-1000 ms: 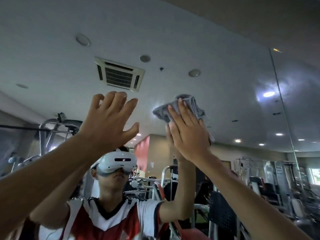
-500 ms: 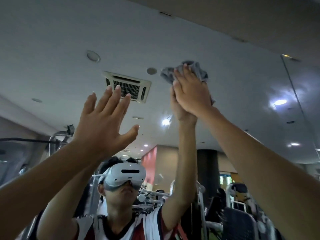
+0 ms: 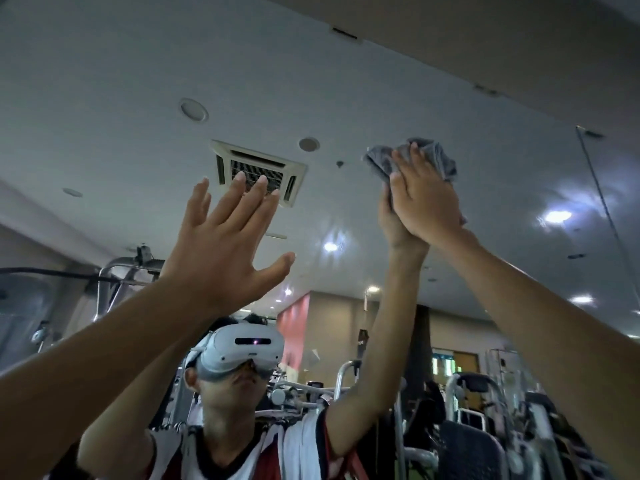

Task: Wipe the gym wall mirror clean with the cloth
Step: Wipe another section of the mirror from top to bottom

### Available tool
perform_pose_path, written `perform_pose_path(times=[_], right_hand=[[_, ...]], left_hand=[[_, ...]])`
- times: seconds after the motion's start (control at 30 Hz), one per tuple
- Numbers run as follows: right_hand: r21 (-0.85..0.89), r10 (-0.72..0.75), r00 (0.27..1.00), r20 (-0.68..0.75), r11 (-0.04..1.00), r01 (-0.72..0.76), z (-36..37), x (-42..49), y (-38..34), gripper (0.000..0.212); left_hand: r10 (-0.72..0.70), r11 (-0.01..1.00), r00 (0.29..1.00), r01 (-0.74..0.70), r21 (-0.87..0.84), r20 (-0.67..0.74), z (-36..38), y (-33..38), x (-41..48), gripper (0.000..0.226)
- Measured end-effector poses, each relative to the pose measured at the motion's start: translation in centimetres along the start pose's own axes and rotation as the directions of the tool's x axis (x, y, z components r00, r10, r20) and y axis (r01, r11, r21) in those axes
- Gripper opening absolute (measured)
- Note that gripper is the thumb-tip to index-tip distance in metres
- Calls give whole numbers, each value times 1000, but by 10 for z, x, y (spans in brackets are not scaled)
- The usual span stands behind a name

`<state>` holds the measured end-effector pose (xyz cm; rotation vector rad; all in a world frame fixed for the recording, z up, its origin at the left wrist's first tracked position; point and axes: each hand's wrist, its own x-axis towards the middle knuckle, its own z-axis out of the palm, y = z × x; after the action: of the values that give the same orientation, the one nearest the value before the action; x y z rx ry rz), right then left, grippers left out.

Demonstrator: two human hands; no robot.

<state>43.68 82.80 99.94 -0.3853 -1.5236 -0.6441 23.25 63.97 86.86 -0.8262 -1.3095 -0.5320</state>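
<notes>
The wall mirror (image 3: 346,81) fills nearly the whole view and reflects the gym ceiling and me. My right hand (image 3: 426,199) is raised high and presses a crumpled grey cloth (image 3: 440,157) flat against the glass. The cloth sticks out above and beside my fingers. My left hand (image 3: 225,247) is raised at the middle left with its fingers spread and holds nothing. I cannot tell whether its palm touches the glass.
The mirror's top edge (image 3: 485,88) runs diagonally across the upper right, under a beige wall. A vertical seam (image 3: 602,199) divides the glass at the far right. Gym machines (image 3: 478,410) and my own reflection with a white headset (image 3: 242,351) show low in the mirror.
My right hand swept the cloth up the mirror from the middle, then shifted it to the right. My left hand stayed raised and open with little movement.
</notes>
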Motion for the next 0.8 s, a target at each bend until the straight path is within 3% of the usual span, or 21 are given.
perform_pose_path(times=[0.07,0.17,0.33,0.4,0.47,0.57,0.63,0.7,0.8], right_hand=[[-29,1,1000,-23,1000,-2,8,11,-28,52],[-19,-152,988,1,988,152,11,-4,-58,55],[-43,-514,852,100,853,520,2,-70,-24,53],[-65,-466,883,59,881,469,1,-76,8,52],[-44,-299,954,-25,954,298,2,-63,22,51],[-3,8,998,-67,1000,-8,3,-23,-4,52],[-24,103,993,-59,994,-105,6,-7,-32,50],[-20,39,999,-30,999,-40,8,-8,-57,49],[-25,-179,984,18,983,179,11,-46,-79,51]], left_hand=[[6,1000,1000,-6,1,-3,0,-1,0,83],[9,1000,1000,-9,3,-9,2,-4,-1,83],[-7,1000,1000,7,0,-16,5,-5,-1,83],[3,1000,1000,-3,-11,-14,5,-6,-1,84],[10,999,1000,-10,-36,-5,6,-7,0,85],[19,998,1000,-19,-66,1,5,-7,0,87],[27,996,1000,-26,-81,6,5,-8,0,87],[38,995,999,-39,-97,-10,5,-9,-3,86],[63,991,997,-68,-115,-51,6,-13,-14,82]])
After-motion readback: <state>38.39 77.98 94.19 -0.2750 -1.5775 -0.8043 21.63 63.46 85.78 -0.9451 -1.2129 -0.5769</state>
